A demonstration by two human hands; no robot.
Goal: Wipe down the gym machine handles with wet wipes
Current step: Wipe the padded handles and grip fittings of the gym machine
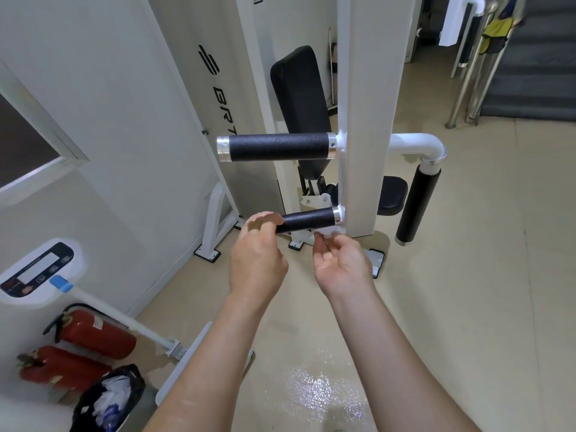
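Lower handle: lay crosswise, left to right. Left hand curled round its free end; right hand pinched wipe just beneath its other end.

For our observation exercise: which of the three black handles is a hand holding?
The lower horizontal handle: left hand holds its free end, right hand pinches a wet wipe under it. The upper handle and vertical handle are untouched.
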